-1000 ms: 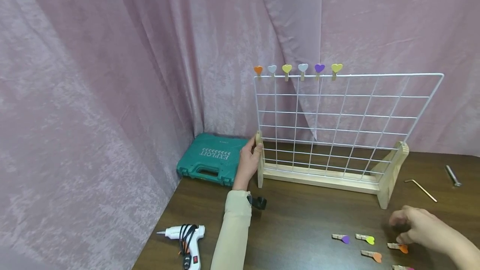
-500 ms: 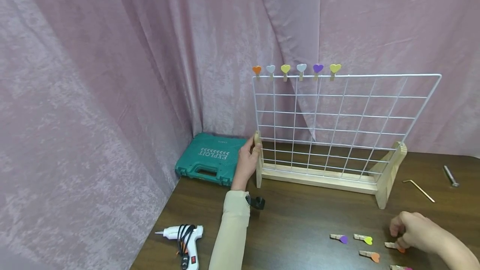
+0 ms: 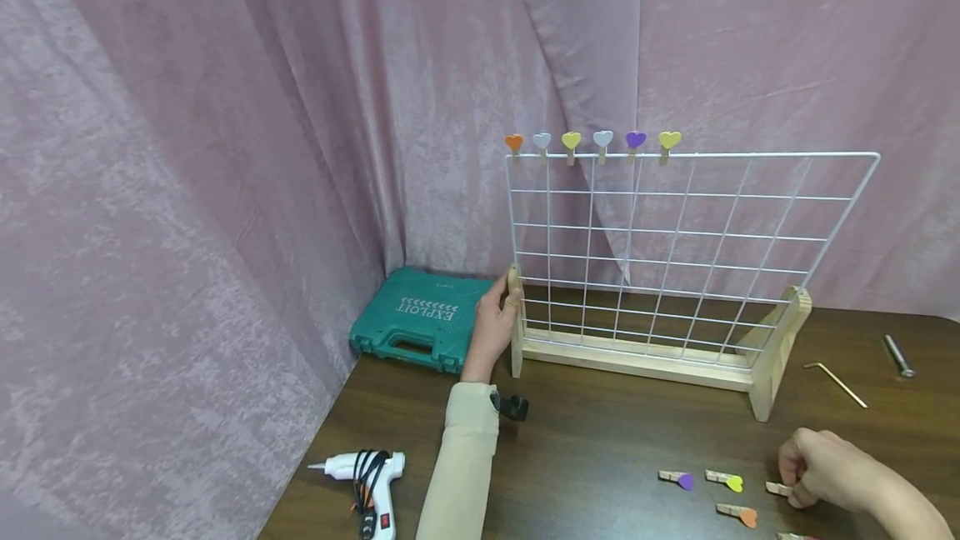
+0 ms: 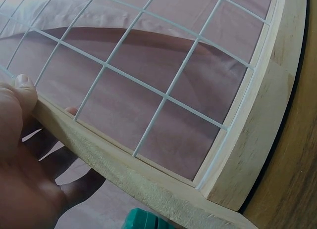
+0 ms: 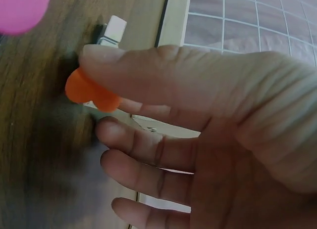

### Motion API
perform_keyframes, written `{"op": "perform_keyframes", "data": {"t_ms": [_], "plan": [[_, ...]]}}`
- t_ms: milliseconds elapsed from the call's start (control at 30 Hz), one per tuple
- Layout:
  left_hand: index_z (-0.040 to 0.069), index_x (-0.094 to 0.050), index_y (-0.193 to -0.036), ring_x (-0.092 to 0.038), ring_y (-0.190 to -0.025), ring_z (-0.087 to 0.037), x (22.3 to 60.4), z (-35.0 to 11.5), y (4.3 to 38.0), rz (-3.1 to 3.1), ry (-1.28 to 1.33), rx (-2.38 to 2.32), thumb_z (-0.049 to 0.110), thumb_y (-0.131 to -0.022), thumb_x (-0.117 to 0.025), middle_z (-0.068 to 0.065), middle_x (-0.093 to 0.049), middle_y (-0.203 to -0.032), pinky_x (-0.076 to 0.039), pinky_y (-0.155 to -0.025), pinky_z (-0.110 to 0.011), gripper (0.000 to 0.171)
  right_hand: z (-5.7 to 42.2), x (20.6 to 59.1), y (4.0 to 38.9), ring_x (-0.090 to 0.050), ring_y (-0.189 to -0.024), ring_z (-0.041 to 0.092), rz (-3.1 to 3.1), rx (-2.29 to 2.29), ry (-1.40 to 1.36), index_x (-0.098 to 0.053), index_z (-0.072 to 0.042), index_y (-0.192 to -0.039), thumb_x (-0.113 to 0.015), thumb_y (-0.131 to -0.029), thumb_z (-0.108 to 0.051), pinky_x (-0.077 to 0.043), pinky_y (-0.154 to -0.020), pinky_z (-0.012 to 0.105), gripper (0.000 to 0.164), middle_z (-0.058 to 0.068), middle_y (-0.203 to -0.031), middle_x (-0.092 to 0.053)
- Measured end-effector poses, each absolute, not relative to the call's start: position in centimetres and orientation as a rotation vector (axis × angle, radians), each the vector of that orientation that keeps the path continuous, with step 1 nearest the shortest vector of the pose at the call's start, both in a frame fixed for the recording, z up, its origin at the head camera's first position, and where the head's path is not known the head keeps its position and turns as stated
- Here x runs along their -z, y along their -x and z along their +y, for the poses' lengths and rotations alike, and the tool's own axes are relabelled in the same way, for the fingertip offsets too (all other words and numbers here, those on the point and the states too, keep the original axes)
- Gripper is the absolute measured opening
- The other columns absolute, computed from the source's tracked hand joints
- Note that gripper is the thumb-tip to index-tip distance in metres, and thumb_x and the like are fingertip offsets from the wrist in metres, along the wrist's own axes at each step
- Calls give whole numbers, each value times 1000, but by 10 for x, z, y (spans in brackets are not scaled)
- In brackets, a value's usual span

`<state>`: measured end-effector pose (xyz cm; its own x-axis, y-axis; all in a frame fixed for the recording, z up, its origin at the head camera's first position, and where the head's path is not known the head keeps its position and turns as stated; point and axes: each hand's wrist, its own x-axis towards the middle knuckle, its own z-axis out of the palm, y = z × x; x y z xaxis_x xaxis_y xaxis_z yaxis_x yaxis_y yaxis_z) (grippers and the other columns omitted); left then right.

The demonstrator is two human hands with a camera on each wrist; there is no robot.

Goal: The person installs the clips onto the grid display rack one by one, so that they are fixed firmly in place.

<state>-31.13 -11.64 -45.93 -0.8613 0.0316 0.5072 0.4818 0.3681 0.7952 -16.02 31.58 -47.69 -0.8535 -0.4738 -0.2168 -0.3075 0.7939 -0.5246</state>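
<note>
In the head view, a wire grid (image 3: pixel 678 233) set in a wooden stand (image 3: pixel 637 362) is seen on the far side of the table (image 3: pixel 592 457), and the far left upright of the stand is gripped by the left hand (image 3: pixel 492 327). Six heart clips (image 3: pixel 603 139) are fixed along the left part of the top wire: orange, pale, yellow, pale, purple and yellow. At the near right, a wooden clip (image 3: pixel 777 489) is held by the right hand (image 3: pixel 832 469), its heart covered; purple, yellow and orange clips (image 3: pixel 738 513) are laid just to its left. A green case (image 3: pixel 423 315) is placed behind the left forearm, a glue gun (image 3: pixel 378 482) at the near left, and a hex key (image 3: pixel 840 386) and bolt (image 3: pixel 898 357) at the far right. In the left wrist view, what is hidden from above is shown: the upright is clasped between the thumb, laid by the wire, and fingers passed round its other side. In the right wrist view, the covered heart is revealed as orange; the clip is pinched between thumb and forefinger at the tabletop, the other three fingers being held apart from it. A pink heart (image 5: pixel 22 9), barely included at the head view's near edge, is shown larger here.
</note>
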Motion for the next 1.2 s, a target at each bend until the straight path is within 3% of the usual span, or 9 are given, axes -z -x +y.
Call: {"op": "perform_keyframes", "data": {"t_ms": [167,300,433,667,800,967,1200], "plan": [[7,-47,-135,-56,-107,-24,460,-117,312,-2231,443,1494,29,-96,-49,-14,-60,-118,-46,-90,-40,45,314,476,157,-41,-52,3,2632,689,541,-54,-15,-59,-65,-53,5,-33,-47,21,23,-11,-56,-53],[7,-48,-135,-57,-106,-23,462,-116,311,-2224,445,1511,29,-96,-49,-14,-60,-118,-46,-89,-39,44,316,475,155,-37,-51,1,2628,727,581,-52,-14,-58,-63,-54,4,-30,-45,20,21,-14,-55,-47],[6,-47,-135,-58,-104,-24,462,-116,312,-2209,458,1541,28,-96,-49,-16,-60,-117,-47,-88,-39,44,317,475,157,-35,-52,-4,2647,821,733,-51,-16,-60,-65,-60,0,-29,-44,19,21,-19,-57,-40],[7,-49,-134,-58,-101,-23,461,-116,312,-2209,443,1515,28,-96,-50,-13,-62,-115,-48,-86,-38,43,314,472,159,-44,-62,-7,2750,995,1054,-55,-23,-69,-75,-65,-1,-33,-48,19,30,-21,-68,-47],[6,-50,-133,-59,-101,-23,461,-117,312,-2197,448,1511,27,-96,-50,-14,-62,-114,-48,-86,-39,42,311,461,156,-50,-68,-4,2807,1040,1070,-57,-27,-73,-76,-68,-2,-36,-54,18,32,-18,-75,-51],[5,-49,-133,-58,-103,-23,461,-117,313,-2192,461,1507,29,-96,-49,-13,-62,-115,-48,-87,-39,44,301,449,152,-50,-71,0,2989,1011,1056,-54,-34,-72,-80,-64,-4,-33,-62,15,40,-20,-75,-53],[7,-48,-134,-58,-102,-23,461,-117,312,-2205,456,1506,30,-96,-49,-14,-61,-116,-48,-86,-38,45,293,436,147,-51,-77,3,3020,1119,1036,-58,-31,-76,-80,-66,-1,-32,-68,11,39,-15,-82,-57]]}}
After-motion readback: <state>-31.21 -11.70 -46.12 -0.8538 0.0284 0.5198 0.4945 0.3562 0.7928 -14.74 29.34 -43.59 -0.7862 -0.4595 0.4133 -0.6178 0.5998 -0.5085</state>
